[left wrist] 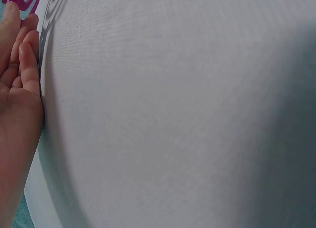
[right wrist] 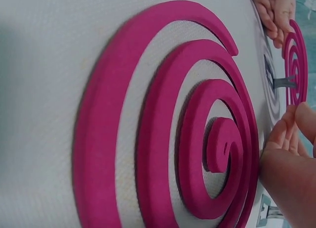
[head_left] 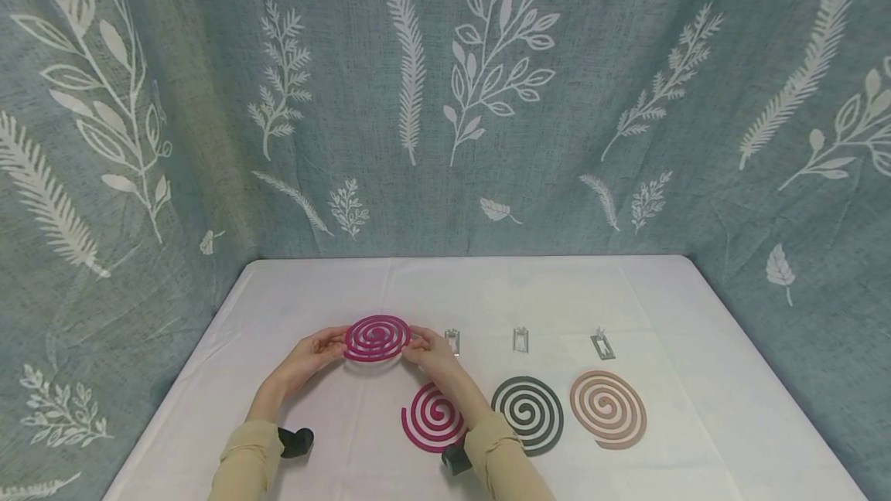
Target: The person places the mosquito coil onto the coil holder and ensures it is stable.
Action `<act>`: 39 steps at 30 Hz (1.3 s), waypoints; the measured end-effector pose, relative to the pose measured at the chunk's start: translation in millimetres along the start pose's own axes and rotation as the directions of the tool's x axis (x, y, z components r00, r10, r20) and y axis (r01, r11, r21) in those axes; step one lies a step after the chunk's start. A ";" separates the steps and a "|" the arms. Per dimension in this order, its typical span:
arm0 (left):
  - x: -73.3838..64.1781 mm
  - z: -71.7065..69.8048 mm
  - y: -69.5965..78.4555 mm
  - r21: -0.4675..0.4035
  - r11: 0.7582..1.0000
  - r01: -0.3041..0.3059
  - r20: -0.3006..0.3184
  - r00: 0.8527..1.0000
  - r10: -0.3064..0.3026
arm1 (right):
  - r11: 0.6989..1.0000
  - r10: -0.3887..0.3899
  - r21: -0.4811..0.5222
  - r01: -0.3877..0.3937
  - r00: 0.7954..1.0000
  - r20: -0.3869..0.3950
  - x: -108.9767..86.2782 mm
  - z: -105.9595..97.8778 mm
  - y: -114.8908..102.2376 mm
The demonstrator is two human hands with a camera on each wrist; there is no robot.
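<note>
Held level above the table, a magenta mosquito coil [head_left: 378, 333] spans the space between both hands. My left hand [head_left: 309, 352] pinches its left rim between thumb and fingers. At the opposite rim my right hand [head_left: 431, 354] pinches it the same way. In the right wrist view a small metal coil stand [right wrist: 283, 83] rises from the table and meets the middle of the held coil. A second magenta coil [right wrist: 89, 139] lies flat below my right forearm, which partly covers it in the head view.
To the right lie a dark green coil [head_left: 525, 410] and a tan coil [head_left: 606, 406]. Behind them several thin metal stands sit in a row, among them a middle stand [head_left: 520, 330] and a right stand [head_left: 602, 354]. A white cloth [head_left: 334, 292] covers the table; a patterned curtain [head_left: 431, 207] surrounds it.
</note>
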State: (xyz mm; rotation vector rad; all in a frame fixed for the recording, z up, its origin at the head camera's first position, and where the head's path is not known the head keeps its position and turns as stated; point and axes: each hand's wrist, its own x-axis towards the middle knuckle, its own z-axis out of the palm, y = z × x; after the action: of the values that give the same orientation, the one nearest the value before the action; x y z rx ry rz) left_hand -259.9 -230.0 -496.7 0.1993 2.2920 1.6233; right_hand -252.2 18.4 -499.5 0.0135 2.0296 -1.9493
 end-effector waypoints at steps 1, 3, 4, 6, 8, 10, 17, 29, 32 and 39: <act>0.2 -0.1 -0.3 0.001 1.000 -0.002 0.002 1.000 0.002 | 1.000 -0.002 0.003 0.002 1.000 0.002 -0.3 0.0 -0.3; 1.2 -0.6 -1.7 -0.002 1.000 -0.004 0.004 1.000 0.005 | 1.000 -0.008 0.003 0.008 1.000 0.002 -0.2 -0.2 -0.5; 1.7 -0.7 -2.0 -0.003 1.000 -0.006 0.003 1.000 0.006 | 1.000 -0.008 0.004 0.008 1.000 0.003 0.3 -0.3 -0.6; 2.4 -0.9 -2.3 -0.003 1.000 -0.009 0.000 1.000 0.009 | 1.000 -0.009 -0.002 0.009 1.000 0.001 1.0 -0.6 -0.8; 3.0 -1.0 -2.3 -0.006 1.000 -0.008 -0.006 1.000 0.008 | 1.000 -0.011 -0.007 0.011 1.000 0.001 2.1 -0.8 -0.2; 2.8 -0.6 -1.3 -0.001 1.000 -0.007 -0.008 1.000 0.007 | 1.000 -0.007 -0.011 0.007 1.000 0.001 2.4 -0.9 -0.3; 1.7 0.6 -0.5 0.009 1.000 0.007 -0.018 1.000 -0.007 | 1.000 -0.012 -0.012 0.012 1.000 0.011 1.0 -1.1 0.5; 3.1 -0.7 -3.6 -0.005 1.000 -0.019 -0.004 1.000 0.019 | 1.000 -0.018 -0.006 0.018 1.000 0.002 -0.7 -0.8 -0.4; 3.5 -1.0 -4.7 0.006 1.000 -0.023 -0.002 1.000 0.023 | 1.000 -0.017 -0.007 0.017 1.000 0.000 -1.2 -0.6 -0.7; 3.6 -1.4 -6.3 0.015 1.000 0.000 -0.021 1.000 0.000 | 1.000 -0.011 -0.004 0.011 1.000 -0.005 -0.6 -0.2 -0.8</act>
State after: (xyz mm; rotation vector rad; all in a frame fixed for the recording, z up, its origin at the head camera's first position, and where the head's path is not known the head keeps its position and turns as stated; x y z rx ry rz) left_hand -263.4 -232.3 -502.8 0.1862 2.3201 1.6166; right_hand -251.9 18.7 -498.6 0.0066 2.0414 -1.9532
